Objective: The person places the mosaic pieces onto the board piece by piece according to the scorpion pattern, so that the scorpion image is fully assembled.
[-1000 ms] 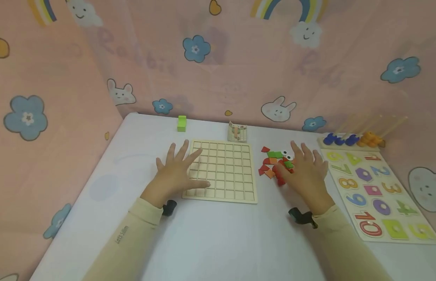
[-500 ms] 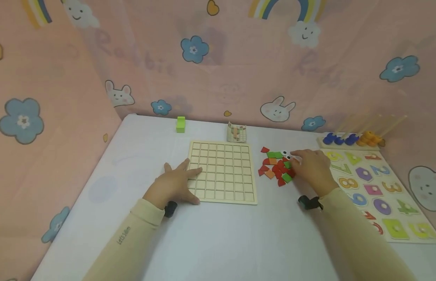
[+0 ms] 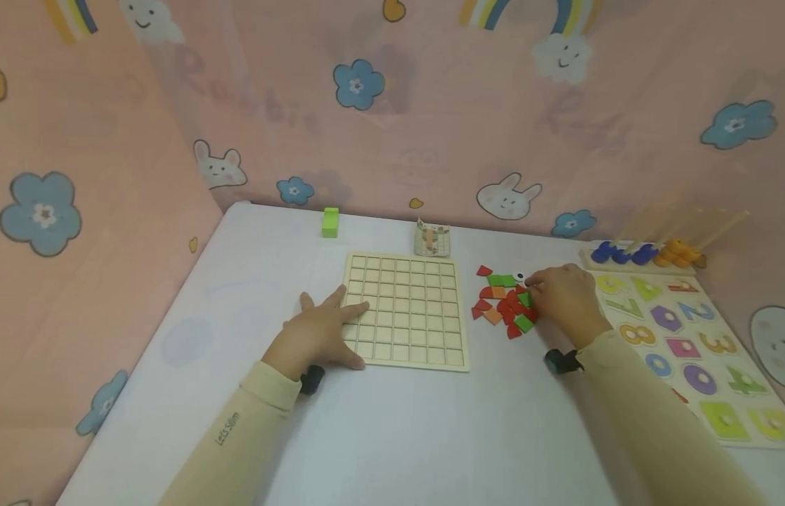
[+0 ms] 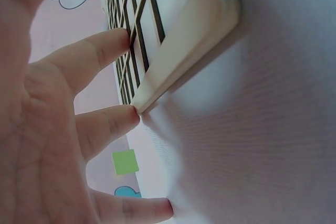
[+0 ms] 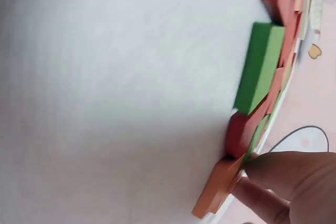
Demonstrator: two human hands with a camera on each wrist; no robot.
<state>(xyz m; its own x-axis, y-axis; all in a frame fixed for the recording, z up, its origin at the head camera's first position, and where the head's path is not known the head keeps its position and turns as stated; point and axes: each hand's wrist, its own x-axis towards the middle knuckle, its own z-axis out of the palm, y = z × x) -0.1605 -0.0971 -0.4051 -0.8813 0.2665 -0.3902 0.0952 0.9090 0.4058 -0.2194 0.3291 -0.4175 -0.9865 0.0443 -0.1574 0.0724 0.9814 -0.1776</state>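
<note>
A wooden grid board [image 3: 405, 309] lies flat on the white table. Spread over its left edge is my left hand [image 3: 316, 330], with straight fingers; in the left wrist view two fingertips [image 4: 123, 38] touch the board's rim [image 4: 178, 61]. To the right of the board is a loose heap of flat red, green and orange wooden pieces [image 3: 509, 309]. My right hand [image 3: 566, 302] reaches to the heap's far right side, fingers curled, pinching a small round eye piece mostly covered by the fingertips. Another white eye piece [image 3: 519, 277] lies beside it. In the right wrist view the thumb [image 5: 283, 171] is against the pieces.
A small folded pattern card [image 3: 432, 239] stands behind the board, and a light green block [image 3: 330, 223] is at the back left. On the right are a number puzzle board [image 3: 702, 351] and a peg stand with blue and orange beads [image 3: 645, 256]. A patterned cloth wall [image 3: 424, 126] rises behind.
My left hand has come down onto the board's left edge. The right hand has moved from hovering over the heap to its far right side, its fingers closing on an eye piece.
</note>
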